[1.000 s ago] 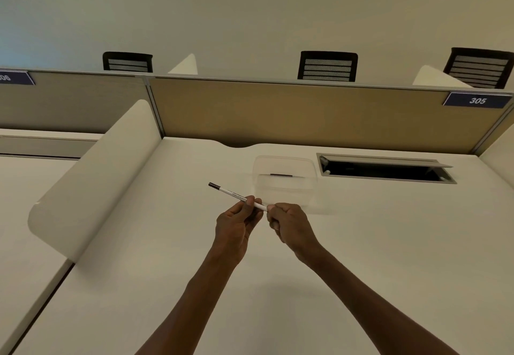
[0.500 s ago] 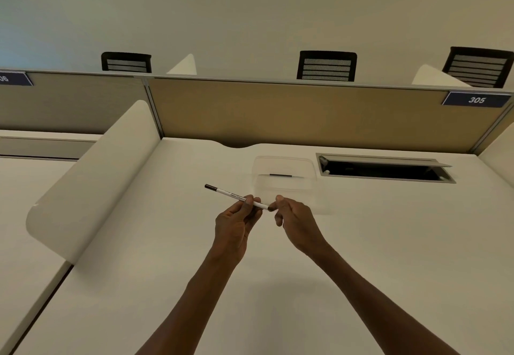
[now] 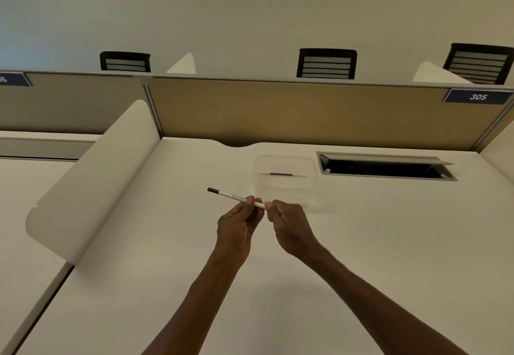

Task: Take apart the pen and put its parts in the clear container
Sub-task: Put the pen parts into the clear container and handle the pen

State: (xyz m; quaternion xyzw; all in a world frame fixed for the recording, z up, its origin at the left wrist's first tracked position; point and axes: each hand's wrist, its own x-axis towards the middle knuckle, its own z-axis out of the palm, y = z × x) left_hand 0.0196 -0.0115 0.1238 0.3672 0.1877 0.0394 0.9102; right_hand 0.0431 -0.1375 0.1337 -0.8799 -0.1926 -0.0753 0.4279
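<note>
1. Holding the pen (image 3: pixel 236 197) above the desk (image 3: pixel 389 243), the left hand (image 3: pixel 236 229) pinches the white barrel between thumb and fingers, closed firmly around it.
2. The right hand (image 3: pixel 289 223) meets the pen's near end, its fingertips closed on the tip of the barrel; what part they grip there is too small to tell.
3. The pen slants up and away from the hands, its dark end pointing to the left of the container (image 3: pixel 283 176) and the pale end toward the right hand.
4. The container is clear, sits on the desk just beyond the hands and is apart from the pen.
5. A short dark piece (image 3: pixel 281 174) lies inside the container, near its far wall.
6. To the right of the container, a long cable slot (image 3: pixel 383 166) is set into the desk with its flap raised.
7. Behind the container runs a tan partition (image 3: pixel 278 109), with a number plate (image 3: pixel 477 96) reading 305 at its right end.
8. To the left of the container, a curved white divider (image 3: pixel 91 176) stands along the edge of the desk.
9. Beyond the partition, three dark chair backs (image 3: pixel 326 63) show against a plain wall.
10. Both forearms reach in from the bottom edge, bare, and converge on the pen in front of the container.
</note>
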